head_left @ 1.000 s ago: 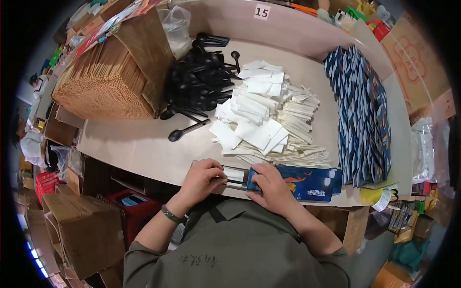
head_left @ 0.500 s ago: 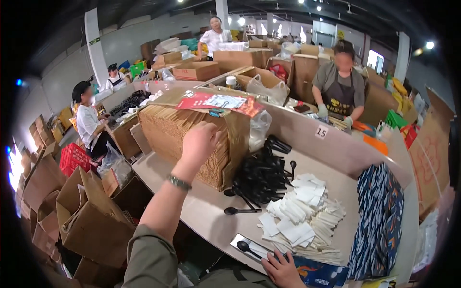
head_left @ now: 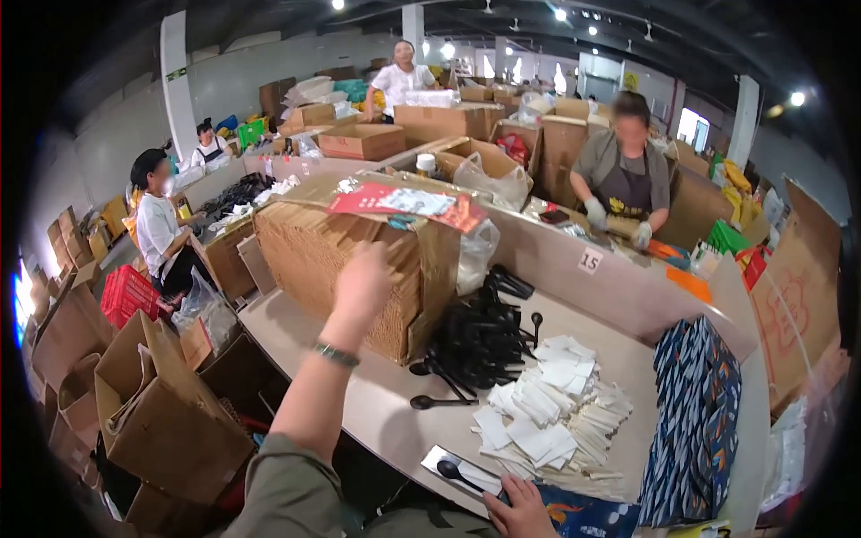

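Note:
My left hand is raised against the front face of a large stack of brown cardboard pieces. Its fingers are curled and slightly blurred; whatever they grip, if anything, is hidden. Low in the view, my right hand presses fingers and thumb on a flat blue printed packet. A black plastic spoon lies over the packet's white and silver end, its handle running under that hand. Beyond are a pile of white paper packets and a heap of black spoons.
A thick row of blue printed packets lines the table's right side. A low partition edges the table. Open cartons stand on the left. A gloved co-worker works across the partition; other people are farther back.
My left hand has shifted slightly left and down along the cardboard stack. My right hand stays at the blue packet and spoon. The co-worker's gloved hands opposite have moved.

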### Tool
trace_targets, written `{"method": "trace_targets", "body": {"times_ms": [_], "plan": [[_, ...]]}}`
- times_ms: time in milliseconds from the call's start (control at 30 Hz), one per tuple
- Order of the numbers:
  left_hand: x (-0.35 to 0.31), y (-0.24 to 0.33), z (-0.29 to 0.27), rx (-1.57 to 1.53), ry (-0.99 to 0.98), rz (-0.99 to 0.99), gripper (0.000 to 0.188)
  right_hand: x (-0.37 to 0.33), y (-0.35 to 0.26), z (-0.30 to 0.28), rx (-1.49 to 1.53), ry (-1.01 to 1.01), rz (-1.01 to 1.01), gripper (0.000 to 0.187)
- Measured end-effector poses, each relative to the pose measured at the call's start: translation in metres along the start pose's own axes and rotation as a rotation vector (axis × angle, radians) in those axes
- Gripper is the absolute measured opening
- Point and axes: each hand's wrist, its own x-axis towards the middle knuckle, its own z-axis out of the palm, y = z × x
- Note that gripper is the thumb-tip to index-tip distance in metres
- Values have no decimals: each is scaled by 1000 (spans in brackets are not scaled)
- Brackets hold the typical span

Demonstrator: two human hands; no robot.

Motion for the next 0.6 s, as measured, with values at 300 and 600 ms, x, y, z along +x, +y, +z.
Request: {"method": "trace_targets", "body": {"times_ms": [300,600], "plan": [[-209,-66,26,-851,-782,-313,11,15,14,1,63,55,56,38],[-197,-35,56,-450,-1039,111,10,7,13,0,54,-40,92,51]]}}
